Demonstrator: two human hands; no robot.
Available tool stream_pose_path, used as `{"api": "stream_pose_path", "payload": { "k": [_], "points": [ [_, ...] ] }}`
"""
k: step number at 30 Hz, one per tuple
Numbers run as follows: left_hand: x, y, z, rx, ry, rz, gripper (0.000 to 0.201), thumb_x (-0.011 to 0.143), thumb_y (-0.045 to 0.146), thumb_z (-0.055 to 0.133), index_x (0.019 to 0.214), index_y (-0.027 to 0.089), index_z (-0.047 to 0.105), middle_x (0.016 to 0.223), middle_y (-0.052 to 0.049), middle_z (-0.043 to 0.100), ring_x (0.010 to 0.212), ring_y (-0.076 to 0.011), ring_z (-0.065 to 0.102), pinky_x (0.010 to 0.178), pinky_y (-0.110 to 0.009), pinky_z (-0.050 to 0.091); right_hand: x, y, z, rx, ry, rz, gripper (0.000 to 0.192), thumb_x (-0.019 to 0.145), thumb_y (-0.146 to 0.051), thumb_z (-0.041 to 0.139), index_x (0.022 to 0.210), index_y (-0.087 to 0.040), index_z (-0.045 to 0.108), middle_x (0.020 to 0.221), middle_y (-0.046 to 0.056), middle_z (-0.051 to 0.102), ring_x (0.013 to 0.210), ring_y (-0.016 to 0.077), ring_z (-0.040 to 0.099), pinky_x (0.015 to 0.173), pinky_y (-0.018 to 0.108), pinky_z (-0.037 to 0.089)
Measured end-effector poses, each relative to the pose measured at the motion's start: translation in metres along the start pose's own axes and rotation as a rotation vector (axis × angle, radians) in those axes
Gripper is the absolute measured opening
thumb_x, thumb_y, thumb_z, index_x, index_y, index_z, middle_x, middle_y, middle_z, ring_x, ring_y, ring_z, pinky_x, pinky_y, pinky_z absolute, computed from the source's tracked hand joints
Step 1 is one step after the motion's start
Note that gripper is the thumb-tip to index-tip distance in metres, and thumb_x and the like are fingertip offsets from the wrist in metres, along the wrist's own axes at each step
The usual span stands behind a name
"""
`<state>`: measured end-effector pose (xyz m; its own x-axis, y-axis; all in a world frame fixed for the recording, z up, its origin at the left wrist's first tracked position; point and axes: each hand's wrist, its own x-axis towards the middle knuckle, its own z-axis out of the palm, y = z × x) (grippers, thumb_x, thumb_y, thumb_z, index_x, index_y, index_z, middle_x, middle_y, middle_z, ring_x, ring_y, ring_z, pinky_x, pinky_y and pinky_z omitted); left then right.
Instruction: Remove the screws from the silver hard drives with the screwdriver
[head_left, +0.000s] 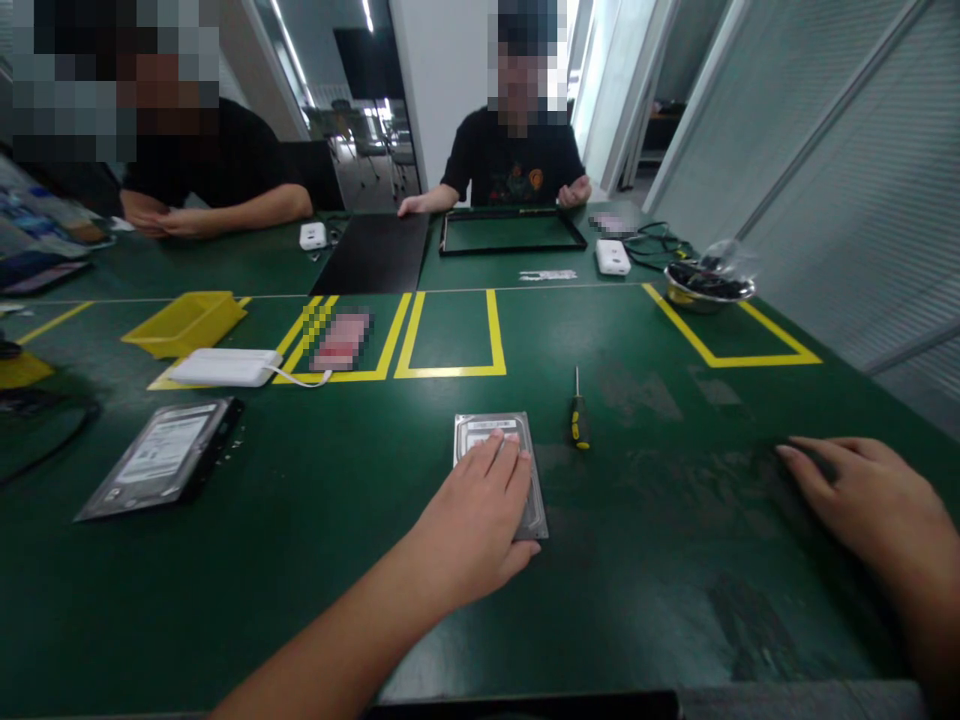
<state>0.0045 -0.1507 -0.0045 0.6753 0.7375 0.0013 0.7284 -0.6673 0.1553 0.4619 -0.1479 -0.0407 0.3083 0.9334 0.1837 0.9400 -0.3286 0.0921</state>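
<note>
Left hand (480, 510): flat, fingers spread, palm down on a silver hard drive (501, 440) lying near the table's (637, 560) front centre, not gripping it. Right hand (870, 500): open, fingers loosely extended, resting on bare green surface well to the right. Screwdriver (578, 412): yellow-black handle, just right of the drive, untouched. Second hard drive (161, 458): far left. White box (225, 367) with cable, yellow tray (184, 322), metal bowl (705, 288): farther back.

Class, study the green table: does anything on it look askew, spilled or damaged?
Nothing is spilled or visibly damaged. The second hard drive at the left lies askew, while the one under the left hand sits nearly square.
</note>
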Motion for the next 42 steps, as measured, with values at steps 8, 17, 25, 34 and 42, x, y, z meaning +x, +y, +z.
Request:
{"api": "stream_pose_path", "payload": {
  "k": [8, 17, 25, 34, 42],
  "points": [
    [0.0, -0.001, -0.002, -0.005, 0.025, 0.006, 0.084, 0.084, 0.054, 0.062, 0.148, 0.008, 0.034, 0.157, -0.02, 0.033, 0.148, -0.0376, 0.024, 0.12, -0.05, 0.025, -0.007, -0.008, 0.003, 0.03, 0.058, -0.019, 0.05, 0.092, -0.052, 0.036, 0.106, -0.02, 0.071, 0.106, 0.014, 0.066, 0.098, 0.0302, 0.064, 0.082, 0.04, 0.052],
    [0.0, -0.002, -0.004, -0.018, 0.033, 0.01, 0.084, 0.081, 0.053, 0.066, 0.147, 0.009, 0.036, 0.155, -0.02, 0.036, 0.147, -0.0374, 0.025, 0.119, -0.05, 0.027, -0.012, -0.009, 0.003, 0.052, 0.111, -0.004, 0.048, 0.091, -0.052, 0.035, 0.1, -0.02, 0.07, 0.103, 0.014, 0.067, 0.102, 0.032, 0.063, 0.083, 0.041, 0.052],
    [-0.001, 0.0, -0.006, -0.002, 0.032, 0.018, 0.084, 0.082, 0.053, 0.066, 0.146, 0.009, 0.035, 0.155, -0.021, 0.035, 0.147, -0.036, 0.027, 0.12, -0.048, 0.025, -0.01, -0.013, -0.003, 0.075, 0.083, -0.023, 0.052, 0.093, -0.048, 0.034, 0.105, -0.015, 0.072, 0.102, 0.017, 0.065, 0.099, 0.0302, 0.062, 0.082, 0.039, 0.05],
    [-0.003, -0.001, -0.007, 0.001, 0.04, 0.031, 0.083, 0.083, 0.054, 0.065, 0.147, 0.011, 0.034, 0.156, -0.021, 0.034, 0.147, -0.0352, 0.026, 0.118, -0.048, 0.027, -0.009, -0.014, -0.004, 0.086, 0.065, -0.036, 0.037, 0.092, -0.039, 0.042, 0.097, -0.018, 0.071, 0.101, 0.014, 0.066, 0.094, 0.0279, 0.062, 0.077, 0.037, 0.048],
    [-0.003, -0.001, -0.006, 0.002, 0.05, 0.029, 0.084, 0.082, 0.054, 0.065, 0.146, 0.01, 0.035, 0.156, -0.02, 0.035, 0.147, -0.0349, 0.027, 0.119, -0.047, 0.025, -0.01, -0.02, -0.008, 0.032, 0.034, -0.063, 0.04, 0.096, -0.039, 0.035, 0.096, -0.016, 0.068, 0.105, 0.015, 0.065, 0.089, 0.0254, 0.06, 0.072, 0.035, 0.045]
  ]
}}
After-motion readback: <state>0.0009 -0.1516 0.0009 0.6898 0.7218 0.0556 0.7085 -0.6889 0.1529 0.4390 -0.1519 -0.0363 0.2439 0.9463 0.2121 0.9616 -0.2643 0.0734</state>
